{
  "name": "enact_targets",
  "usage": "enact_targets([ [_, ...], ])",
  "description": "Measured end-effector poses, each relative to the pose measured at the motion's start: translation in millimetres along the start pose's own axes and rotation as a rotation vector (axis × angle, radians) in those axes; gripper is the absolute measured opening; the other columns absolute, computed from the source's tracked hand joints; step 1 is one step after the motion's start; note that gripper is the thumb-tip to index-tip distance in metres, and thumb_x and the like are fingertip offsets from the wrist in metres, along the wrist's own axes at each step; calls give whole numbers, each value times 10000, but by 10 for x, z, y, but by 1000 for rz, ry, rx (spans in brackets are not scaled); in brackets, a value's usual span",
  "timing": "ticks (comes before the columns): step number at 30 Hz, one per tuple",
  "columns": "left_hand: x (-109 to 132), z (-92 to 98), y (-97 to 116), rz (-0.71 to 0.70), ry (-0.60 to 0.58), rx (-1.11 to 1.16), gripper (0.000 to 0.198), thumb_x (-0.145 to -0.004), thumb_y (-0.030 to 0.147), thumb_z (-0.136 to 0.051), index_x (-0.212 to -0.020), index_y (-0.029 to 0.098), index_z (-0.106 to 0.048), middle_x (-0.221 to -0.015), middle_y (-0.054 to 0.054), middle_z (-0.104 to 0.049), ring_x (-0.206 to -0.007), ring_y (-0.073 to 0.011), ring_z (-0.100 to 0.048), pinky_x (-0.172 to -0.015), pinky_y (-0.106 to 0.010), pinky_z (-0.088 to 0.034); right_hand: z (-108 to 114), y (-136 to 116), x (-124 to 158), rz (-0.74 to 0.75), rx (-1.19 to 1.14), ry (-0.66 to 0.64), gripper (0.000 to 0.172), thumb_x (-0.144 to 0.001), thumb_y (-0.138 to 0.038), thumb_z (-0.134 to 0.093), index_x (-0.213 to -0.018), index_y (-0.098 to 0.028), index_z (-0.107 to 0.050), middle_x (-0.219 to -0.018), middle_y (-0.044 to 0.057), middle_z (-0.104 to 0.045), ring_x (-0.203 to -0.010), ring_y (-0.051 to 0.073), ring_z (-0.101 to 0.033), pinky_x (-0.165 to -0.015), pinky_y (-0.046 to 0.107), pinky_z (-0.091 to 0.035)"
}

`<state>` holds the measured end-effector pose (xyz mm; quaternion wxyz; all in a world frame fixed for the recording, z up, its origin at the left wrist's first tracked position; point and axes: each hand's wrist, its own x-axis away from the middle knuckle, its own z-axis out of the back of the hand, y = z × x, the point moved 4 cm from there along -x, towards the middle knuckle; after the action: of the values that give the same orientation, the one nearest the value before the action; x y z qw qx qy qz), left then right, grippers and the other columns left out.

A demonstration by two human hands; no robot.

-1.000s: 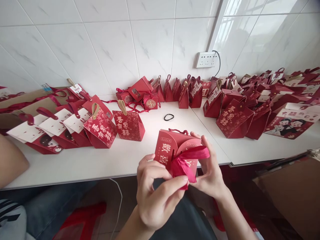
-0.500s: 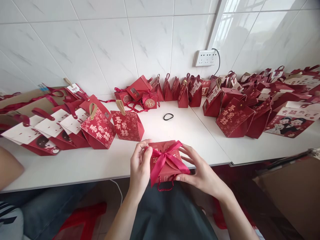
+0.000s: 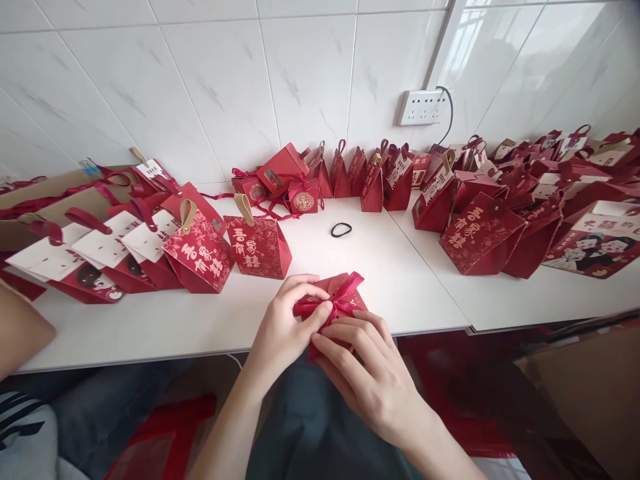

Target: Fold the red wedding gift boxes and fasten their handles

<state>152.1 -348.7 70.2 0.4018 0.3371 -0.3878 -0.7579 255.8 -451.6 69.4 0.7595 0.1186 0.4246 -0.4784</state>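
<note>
**Dressing the ribbon bow (image 3: 344,306)**

The red box (image 3: 326,285) is at 6 o'clock of the view, at the near edge of the surface (image 3: 405,293); support beneath is hidden. Left hand (image 3: 286,319), at 8 o'clock: thumb and forefinger pinch the ribbon bow. Right hand (image 3: 375,370), at 5 o'clock: fingers bent over the box front; grip cannot be determined. Recommended: steady the centre, pull evenly, avoid denting the box.

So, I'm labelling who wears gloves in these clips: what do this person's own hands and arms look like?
The left hand and right hand are gloveless, with slim fingers and no ring, watch or bracelet in sight. The forearms are bare, with no sleeves or markings visible; anything higher up the arms is out of frame.
</note>
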Motion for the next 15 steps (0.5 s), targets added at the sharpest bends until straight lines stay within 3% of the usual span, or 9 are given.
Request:
enact_targets([
  [3, -47, 6, 33, -6, -89, -46, 137, -820, 340, -590, -824, 238, -681, -1185, -30, -583, -1190, -219, -546, -892, -282, -503, -82, 3, 29, -3, 4, 60, 143, -883, -94, -581, -992, -168, -636, -894, 43, -683, -880, 156, -621, -899, 358, -441],
  [8, -66, -25, 48, -5, -86, -72, 157, -817, 370, -602, -778, 242, -685, -1185, -20, -590, -1196, -220, -545, -969, -307, -468, -110, 5, 14, -55, 11, 84, 98, -886, -121, -592, -945, -180, -644, -869, 39, -680, -841, 158, -591, -810, 335, -423],
  [15, -122, -50, -23, 17, -140, -26, 136, -801, 343, -616, -779, 238, -698, -1233, -25, -568, -1213, -232, -535, -1000, -318, -449, -56, 51, -42, -124, -239, 75, 107, -881, -98, -539, -843, -177, -599, -801, 18, -632, -776, 136, -554, -793, 334, -383],
])
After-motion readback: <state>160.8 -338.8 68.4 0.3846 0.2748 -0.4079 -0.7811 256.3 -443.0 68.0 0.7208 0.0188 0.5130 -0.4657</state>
